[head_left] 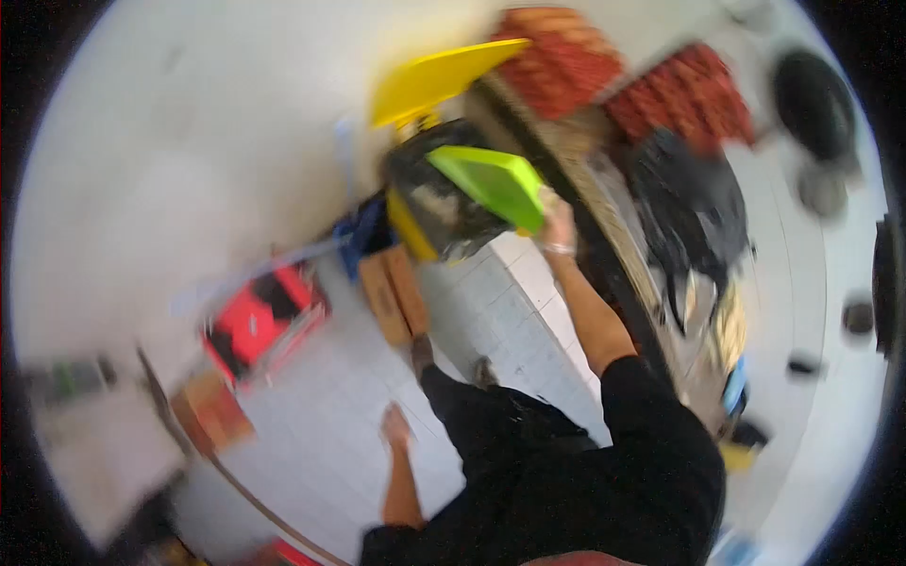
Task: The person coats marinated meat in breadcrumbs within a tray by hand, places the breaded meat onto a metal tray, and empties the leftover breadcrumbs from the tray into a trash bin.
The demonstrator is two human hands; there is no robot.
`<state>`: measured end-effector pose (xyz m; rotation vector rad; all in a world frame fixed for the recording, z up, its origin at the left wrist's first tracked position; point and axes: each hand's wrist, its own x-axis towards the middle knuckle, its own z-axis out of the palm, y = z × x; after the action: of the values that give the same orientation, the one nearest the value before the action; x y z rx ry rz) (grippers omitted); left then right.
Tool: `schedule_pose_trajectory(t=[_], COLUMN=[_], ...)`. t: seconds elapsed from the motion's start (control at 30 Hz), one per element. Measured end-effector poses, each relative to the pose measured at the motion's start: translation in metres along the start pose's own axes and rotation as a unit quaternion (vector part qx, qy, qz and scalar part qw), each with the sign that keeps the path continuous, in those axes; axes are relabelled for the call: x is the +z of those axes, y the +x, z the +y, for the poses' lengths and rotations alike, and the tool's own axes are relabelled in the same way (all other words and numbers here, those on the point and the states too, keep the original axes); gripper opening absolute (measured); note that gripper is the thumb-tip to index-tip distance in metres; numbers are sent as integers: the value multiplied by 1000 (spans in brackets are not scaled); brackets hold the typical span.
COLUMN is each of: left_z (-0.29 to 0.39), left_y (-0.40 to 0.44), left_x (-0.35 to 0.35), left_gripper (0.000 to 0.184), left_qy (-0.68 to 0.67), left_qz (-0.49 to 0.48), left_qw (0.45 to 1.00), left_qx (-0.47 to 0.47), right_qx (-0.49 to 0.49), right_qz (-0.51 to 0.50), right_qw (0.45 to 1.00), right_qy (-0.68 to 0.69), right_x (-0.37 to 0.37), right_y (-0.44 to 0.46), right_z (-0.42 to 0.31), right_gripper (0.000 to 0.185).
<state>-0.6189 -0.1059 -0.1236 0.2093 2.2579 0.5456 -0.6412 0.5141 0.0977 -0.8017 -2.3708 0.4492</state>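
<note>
My right hand [559, 222] grips the near end of a bright green plastic tray [493, 186], which is tilted over a yellow bin [408, 226]. A black bag [429, 170] lines the bin, and the yellow lid [444, 80] stands raised behind it. What lies in the tray, if anything, is hidden. My left hand [396, 426] hangs low over the floor, away from the bin and touching nothing visible. Motion blurs its fingers.
A cardboard box [393, 292] stands at my foot, beside a blue crate [363, 236]. A red-and-black case [264, 319] is further left. On the right, a long wooden-edged bench [604, 208] runs past red mesh sacks [684, 94] and a black plastic bag [689, 203].
</note>
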Motion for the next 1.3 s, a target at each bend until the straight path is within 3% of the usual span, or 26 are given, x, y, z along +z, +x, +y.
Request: schedule_pose_trajectory(t=[0.03, 0.07, 0.1, 0.13, 0.17, 0.2, 0.23, 0.27, 0.3, 0.33, 0.37, 0.4, 0.53, 0.57, 0.63, 0.7, 0.73, 0.87, 0.9, 0.97, 1.0, 1.07, 1.13, 1.17, 1.2, 1.3], left_z=[-7, 11, -22, -23, -25, -34, -51, -62, -63, -41, -18, 55, 104, 114, 136, 145, 155, 214, 231, 204, 202, 256, 319, 394, 473, 439], left_y=[-6, -12, -3, -13, -9, -5, 3, 6, 4, -3, -10, -40, -39, -39, -38, -28, -26, -36, -42, 0, 9, -47, -115, -203, -296, -205], left_x=[0, -18, 7, 2, -3, -4, 3, 6, 5, -11, -29, -73, -66, -60, -44, -20, -9, 49, 67, 123, 150, 183, 198, 198, 198, 256], left_gripper=[50, 52, 52, 51, 54, 58, 62, 66, 69, 72, 75, 78, 80, 80, 81, 81, 80, 75, 73, 69, 67, 61, 54, 53, 53, 57], left_qy=[72, -102, -256, -415, -342, -263, -74, 178, 356, 166, -139, -331, -248, -218, -165, -118, -112, -103, -104, -90, -86, -97, -65, 42, 148, -24], left_qz=[24, -45, -41, -69, -122, -179, -229, -242, -217, -261, -243, -170, -104, -95, -83, -79, -99, -123, -116, -146, -158, -147, -140, -116, -86, -151], left_qw=[993, 994, 965, 902, 924, 938, 970, 951, 891, 950, 953, 896, 950, 962, 978, 990, 989, 987, 988, 975, 962, 962, 964, 961, 944, 967], left_qx=[87, -18, -34, -96, -121, -137, -45, 77, 182, 49, -120, -241, -160, -137, -94, -21, -6, 17, 15, 144, 207, 208, 215, 249, 281, 204], right_qx=[162, 104, 46, -10, -83, -75, -54, -47, 15, 79, 116, 150, 260, 336, 378, 314, 395, 567, 499, 599, 609, 582, 592, 652, 646, 632], right_qz=[56, 61, 73, 90, 164, 162, 147, 180, 114, 47, 115, 183, 337, 297, 288, 366, 337, 320, 335, 371, 372, 420, 505, 407, 399, 374], right_qw=[953, 973, 986, 993, 966, 972, 974, 971, 984, 989, 984, 971, 848, 891, 874, 870, 831, 736, 794, 705, 693, 664, 545, 538, 551, 555], right_qy=[251, 198, 139, 81, -179, -153, -162, -152, -138, -119, -71, -19, 315, 77, 104, 99, 203, 183, 86, 84, 105, 208, 312, 346, 346, 390], right_x=[-6, -10, -15, -20, -10, -24, -32, -26, -34, -35, -38, -45, -24, -91, -139, -191, -257, -408, -444, -513, -564, -632, -673, -696, -705, -726], right_y=[15, 19, 21, 23, 6, 2, -6, -17, -29, -37, -45, -50, -93, -106, -147, -204, -222, -380, -430, -538, -553, -625, -660, -695, -724, -763], right_z=[-35, -35, -35, -34, -22, -42, -48, -41, -42, -49, -56, -64, 36, -9, 30, 70, 42, 111, 120, 173, 172, 223, 235, 255, 280, 312], right_gripper=[47, 36, 28, 25, 43, 63, 72, 77, 79, 82, 81, 80, 52, 39, 35, 28, 27, 39, 39, 34, 31, 30, 31, 34, 36, 37])
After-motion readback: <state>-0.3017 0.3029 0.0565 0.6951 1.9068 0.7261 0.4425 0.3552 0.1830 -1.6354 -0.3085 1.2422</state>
